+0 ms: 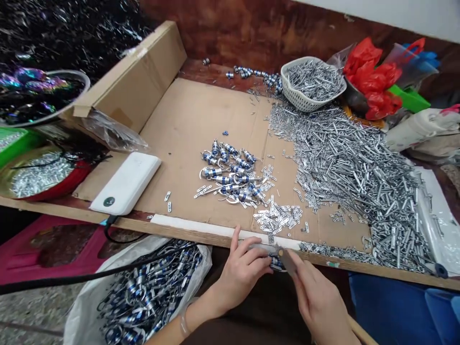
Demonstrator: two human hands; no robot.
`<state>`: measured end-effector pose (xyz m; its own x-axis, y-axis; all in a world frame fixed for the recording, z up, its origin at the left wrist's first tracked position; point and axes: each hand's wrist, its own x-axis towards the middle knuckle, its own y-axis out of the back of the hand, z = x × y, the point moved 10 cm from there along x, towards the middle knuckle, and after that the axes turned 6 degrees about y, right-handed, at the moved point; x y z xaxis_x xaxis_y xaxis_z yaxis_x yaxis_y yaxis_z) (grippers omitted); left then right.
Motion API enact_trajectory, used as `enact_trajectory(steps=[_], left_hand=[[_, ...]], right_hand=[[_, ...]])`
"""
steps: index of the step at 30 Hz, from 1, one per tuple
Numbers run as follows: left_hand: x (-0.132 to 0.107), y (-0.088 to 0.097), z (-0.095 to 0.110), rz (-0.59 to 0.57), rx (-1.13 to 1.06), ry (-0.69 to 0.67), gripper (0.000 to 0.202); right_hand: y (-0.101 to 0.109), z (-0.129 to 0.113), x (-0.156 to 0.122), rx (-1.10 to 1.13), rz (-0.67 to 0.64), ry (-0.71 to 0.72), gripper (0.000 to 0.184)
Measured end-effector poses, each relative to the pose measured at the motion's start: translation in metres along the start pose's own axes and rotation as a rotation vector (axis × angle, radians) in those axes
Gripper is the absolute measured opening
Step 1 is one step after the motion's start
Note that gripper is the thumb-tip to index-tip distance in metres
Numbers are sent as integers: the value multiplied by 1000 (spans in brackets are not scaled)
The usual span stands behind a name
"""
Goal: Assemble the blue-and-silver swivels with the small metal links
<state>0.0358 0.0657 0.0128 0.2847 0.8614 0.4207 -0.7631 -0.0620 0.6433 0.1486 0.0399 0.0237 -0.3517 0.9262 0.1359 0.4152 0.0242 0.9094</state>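
Near the table's front edge, my left hand [239, 273] has its thumb and fingers closed around a small blue-and-silver metal piece [276, 262]. A greyish part juts out beside its fingertips. My right hand [319, 294] grips a hammer, with its flat grey head [287, 262] right beside the held piece and the wooden handle [359, 330] emerging below the palm. Just beyond the hands lies a heap of small perforated metal strips [278, 216]. Farther up the cardboard sits a cluster of blue-and-silver pieces [232, 175] with curved metal bits. My fingers partly hide the held piece.
A large pile of metal pins [359, 167] covers the right side, below a white basket [293, 93] of similar parts. A white power bank [125, 184] with a cable lies left. Below it, a white sack [82, 306] holds many finished-looking pieces. A cardboard box [143, 76] stands behind.
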Motion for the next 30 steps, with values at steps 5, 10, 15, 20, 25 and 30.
enact_trajectory(steps=[5,10,15,20,25,30], left_hand=[[0,0,0,-5,6,-3,6],[1,1,3,-19,22,-41,5],[2,2,6,-37,-20,-70,8],[2,11,2,-41,-70,-31,9],[-2,33,-14,35,-126,87,9],[-10,43,-27,52,-141,186,8]], right_hand=[[4,28,-3,-3,31,-94,41],[55,130,-4,-449,312,-446,40],[68,165,10,-544,416,-508,40],[23,81,36,-164,252,-332,24],[-21,25,46,-50,55,-291,17],[-30,26,51,-52,11,-270,12]])
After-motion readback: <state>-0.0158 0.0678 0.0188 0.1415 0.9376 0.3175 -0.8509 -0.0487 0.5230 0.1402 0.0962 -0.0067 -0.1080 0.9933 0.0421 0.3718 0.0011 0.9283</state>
